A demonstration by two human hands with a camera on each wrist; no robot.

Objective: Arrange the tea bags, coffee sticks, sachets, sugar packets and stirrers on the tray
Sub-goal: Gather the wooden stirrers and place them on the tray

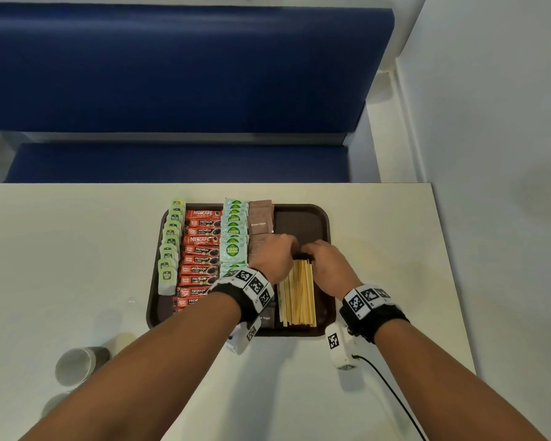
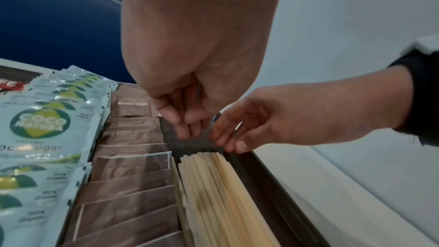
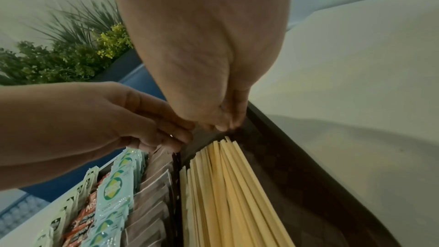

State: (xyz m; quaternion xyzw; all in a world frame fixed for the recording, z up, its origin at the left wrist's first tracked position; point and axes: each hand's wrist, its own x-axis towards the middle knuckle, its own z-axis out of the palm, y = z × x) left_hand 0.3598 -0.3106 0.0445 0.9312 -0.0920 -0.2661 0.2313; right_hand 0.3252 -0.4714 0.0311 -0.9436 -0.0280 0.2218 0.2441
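Observation:
A dark brown tray [image 1: 299,224] on the white table holds rows running front to back: green tea bags [image 1: 169,246], red coffee sticks [image 1: 201,249], Coco Natura sachets [image 1: 233,233], brown sugar packets [image 1: 261,218] and a bundle of wooden stirrers [image 1: 298,294] at the right front. My left hand [image 1: 291,245] and right hand [image 1: 309,251] meet just beyond the stirrers' far ends. In the left wrist view the left hand [image 2: 187,129] points its loosely curled fingers down at the bare tray and holds nothing. The right hand [image 2: 228,138] hovers relaxed over the stirrer [image 2: 221,194] tips, empty.
A grey paper cup [image 1: 76,366] lies on its side at the table's front left. A black cable [image 1: 389,393] trails from my right wrist. A blue bench [image 1: 172,74] stands beyond the far table edge, with a wall to the right.

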